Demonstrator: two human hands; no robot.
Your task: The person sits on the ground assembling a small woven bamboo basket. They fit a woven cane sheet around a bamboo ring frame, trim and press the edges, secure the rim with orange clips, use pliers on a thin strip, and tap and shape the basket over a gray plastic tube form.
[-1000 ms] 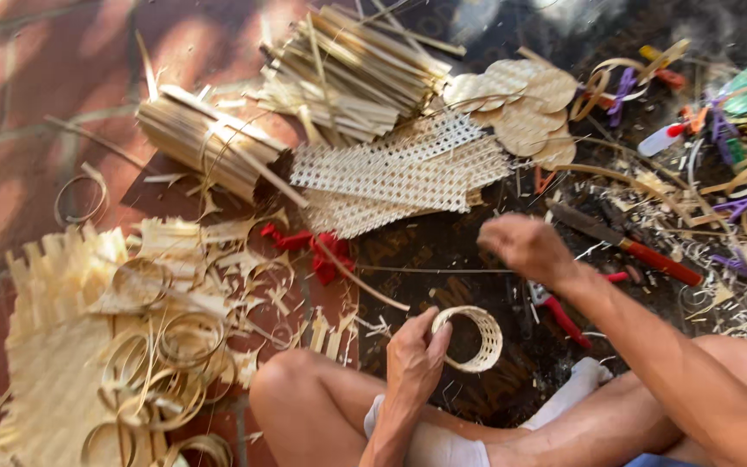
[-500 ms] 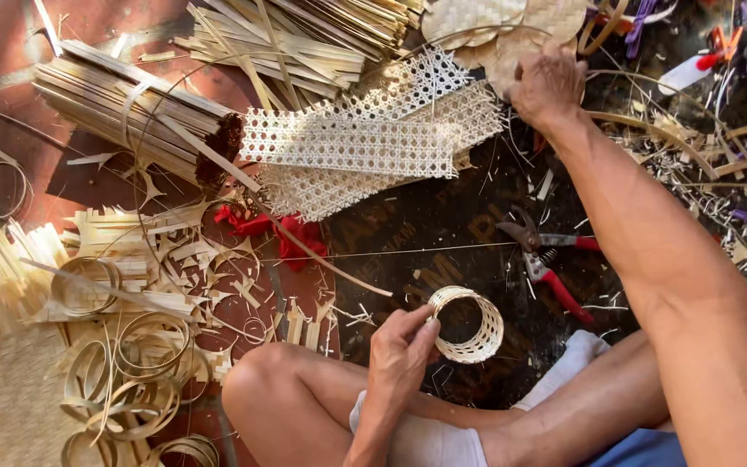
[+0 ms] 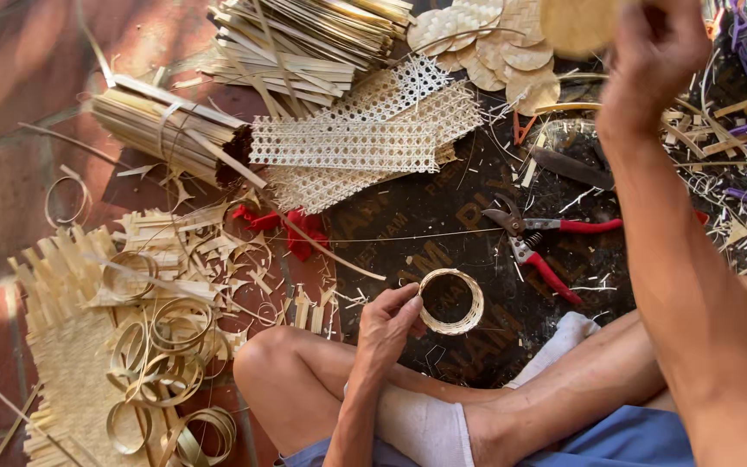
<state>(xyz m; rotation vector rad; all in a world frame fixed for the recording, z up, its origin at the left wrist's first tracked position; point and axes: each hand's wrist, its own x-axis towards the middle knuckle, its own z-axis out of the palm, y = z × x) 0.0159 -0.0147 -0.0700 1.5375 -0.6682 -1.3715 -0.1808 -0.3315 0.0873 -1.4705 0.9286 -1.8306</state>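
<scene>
One small woven ring (image 3: 450,301) sits in my left hand (image 3: 388,324), held low in the middle of the view just above my bent knee; the fingers (image 3: 407,304) are pinched on its left rim, closed on the weave, and the ring's opening faces up at me. Up at the top right, my right hand (image 3: 653,54) is raised high, fingers curled tight around the edge of a round woven disc (image 3: 576,26), gripping it well clear of the floor. Between the two hands, on the dark mat (image 3: 408,225), I see red-handled pruning shears (image 3: 539,238) lying with their blades pointing left, and a thin strand running across the mat just beside them. Further up, strips of open-weave cane webbing (image 3: 347,143) are laid over one another, with a pile of more woven discs (image 3: 494,43) beside the disc I'm holding. To the left there's a tied bundle of flat bamboo strips (image 3: 166,130), and another loose heap of strips (image 3: 304,39) at the top. On the red tile floor (image 3: 10,104) at the left I've got curled bamboo loops (image 3: 162,346) scattered over a woven mat piece (image 3: 67,363), plus a red ribbon scrap (image 3: 291,229) near the webbing.
</scene>
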